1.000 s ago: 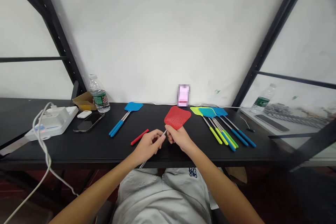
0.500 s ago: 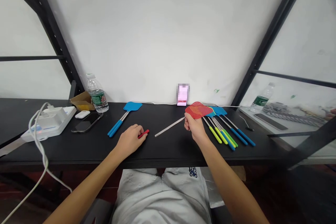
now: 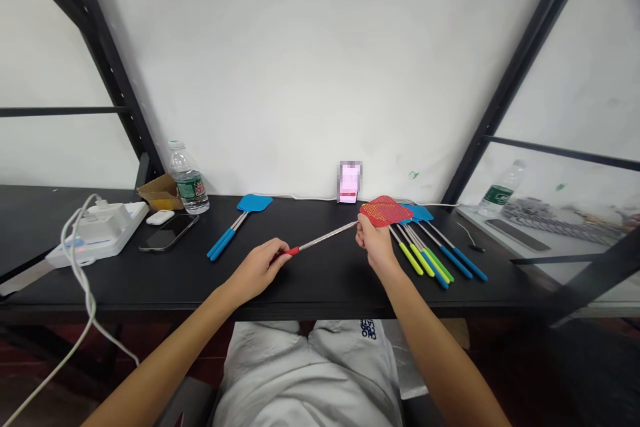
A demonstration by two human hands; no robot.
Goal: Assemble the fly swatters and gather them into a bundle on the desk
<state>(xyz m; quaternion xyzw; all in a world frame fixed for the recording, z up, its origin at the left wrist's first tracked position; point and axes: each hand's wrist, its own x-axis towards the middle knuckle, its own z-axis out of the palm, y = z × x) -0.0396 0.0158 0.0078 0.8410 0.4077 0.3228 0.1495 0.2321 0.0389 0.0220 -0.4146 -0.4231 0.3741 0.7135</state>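
Pinching the red handle [image 3: 294,251] in my left hand [image 3: 260,268], my right hand [image 3: 376,243] closed at the base of the red mesh head [image 3: 386,211], I hold the swatter [image 3: 323,237] over the worktop [image 3: 320,287]. Likely light, its metal rod [image 3: 335,232] stiff and slick; best gripped at either end.

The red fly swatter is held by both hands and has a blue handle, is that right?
Not quite: the handle is red, not blue, as the head view shows. The left hand and right hand do both hold the red fly swatter.
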